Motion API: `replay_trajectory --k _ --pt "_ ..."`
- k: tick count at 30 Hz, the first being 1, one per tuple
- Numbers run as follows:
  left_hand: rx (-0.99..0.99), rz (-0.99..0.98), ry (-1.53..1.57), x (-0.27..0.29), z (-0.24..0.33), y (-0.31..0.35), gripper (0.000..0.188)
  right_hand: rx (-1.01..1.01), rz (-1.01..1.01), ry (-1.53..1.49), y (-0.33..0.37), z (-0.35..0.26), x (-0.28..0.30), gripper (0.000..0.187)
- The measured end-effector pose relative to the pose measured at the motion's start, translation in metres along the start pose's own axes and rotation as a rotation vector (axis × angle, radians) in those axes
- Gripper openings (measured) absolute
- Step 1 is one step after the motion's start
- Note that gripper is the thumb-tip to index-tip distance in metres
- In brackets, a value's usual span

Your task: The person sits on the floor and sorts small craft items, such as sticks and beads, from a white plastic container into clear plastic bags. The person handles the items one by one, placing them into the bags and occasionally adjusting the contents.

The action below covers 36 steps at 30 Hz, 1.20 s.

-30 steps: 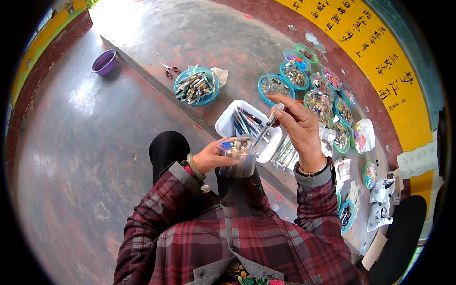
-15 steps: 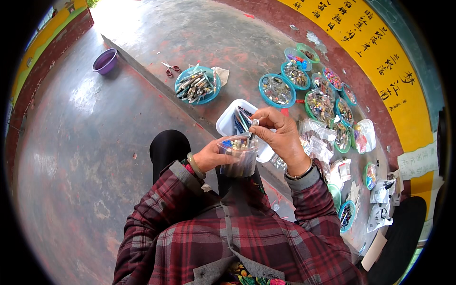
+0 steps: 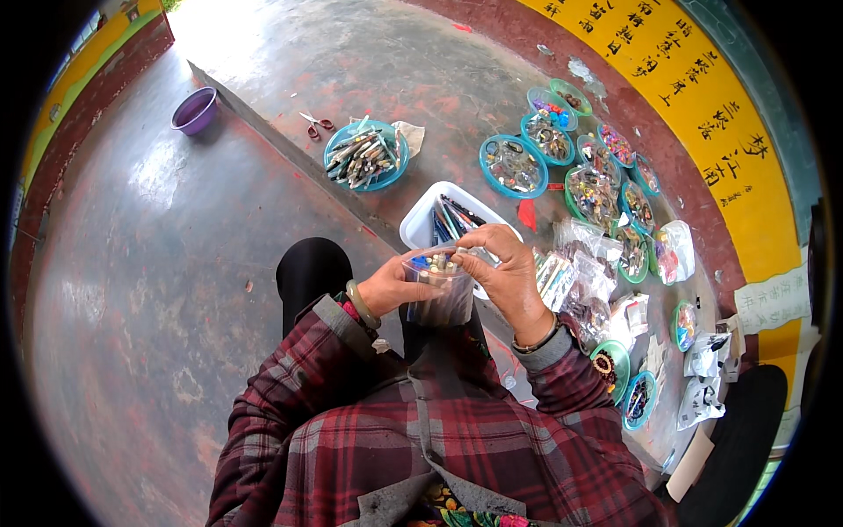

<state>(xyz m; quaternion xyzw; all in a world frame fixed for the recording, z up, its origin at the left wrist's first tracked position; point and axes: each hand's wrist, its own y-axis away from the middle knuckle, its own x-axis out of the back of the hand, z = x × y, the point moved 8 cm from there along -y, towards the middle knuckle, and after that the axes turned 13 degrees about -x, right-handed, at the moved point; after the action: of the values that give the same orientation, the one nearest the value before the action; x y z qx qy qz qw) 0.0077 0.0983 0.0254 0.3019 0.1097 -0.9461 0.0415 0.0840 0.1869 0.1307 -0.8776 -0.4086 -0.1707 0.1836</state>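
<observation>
My left hand (image 3: 393, 288) is wrapped round a clear plastic cup (image 3: 442, 306) and holds it upright over my lap. Many pens (image 3: 432, 262) stand in the cup, with pale and blue ends showing at the top. At the cup's rim, the closed fingertips of my right hand (image 3: 509, 279) pinch the upper end of a pen; most of that pen is hidden in the cup. Just beyond my hands, a white plastic tub (image 3: 413, 230) holds several dark and blue pens (image 3: 450, 220) lying lengthwise, its right part covered by my right hand.
Ahead, a blue basin (image 3: 380, 182) is heaped with pens, beside red-handled scissors (image 3: 316, 126). Blue and green baskets (image 3: 512, 191) of small items and clear plastic bags (image 3: 587, 263) crowd the right. A purple basin (image 3: 195, 111) stands far left, past a floor step (image 3: 272, 145).
My right hand has come down with the pen, which now sits in the cup instead of above its rim. My left hand keeps its hold on the cup.
</observation>
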Motion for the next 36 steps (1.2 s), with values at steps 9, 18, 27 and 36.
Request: replay_trajectory --k 9,18,27,36 --pt "0.002 0.021 0.04 0.002 -0.002 0.001 0.061 0.162 0.032 0.221 0.01 -0.001 -0.002 0.011" --pt "0.005 0.015 0.026 0.0 -0.001 0.0 0.064 0.23 0.033 0.25 0.022 -0.004 -0.001 0.015" --pt "0.028 0.123 -0.1 0.009 -0.004 0.003 0.056 0.022 0.245 -0.242 0.014 0.032 0.044 0.022" --pt "0.047 0.108 -0.106 0.01 -0.001 0.008 0.058 -0.416 0.315 0.165 0.011 0.219 0.049 0.023"
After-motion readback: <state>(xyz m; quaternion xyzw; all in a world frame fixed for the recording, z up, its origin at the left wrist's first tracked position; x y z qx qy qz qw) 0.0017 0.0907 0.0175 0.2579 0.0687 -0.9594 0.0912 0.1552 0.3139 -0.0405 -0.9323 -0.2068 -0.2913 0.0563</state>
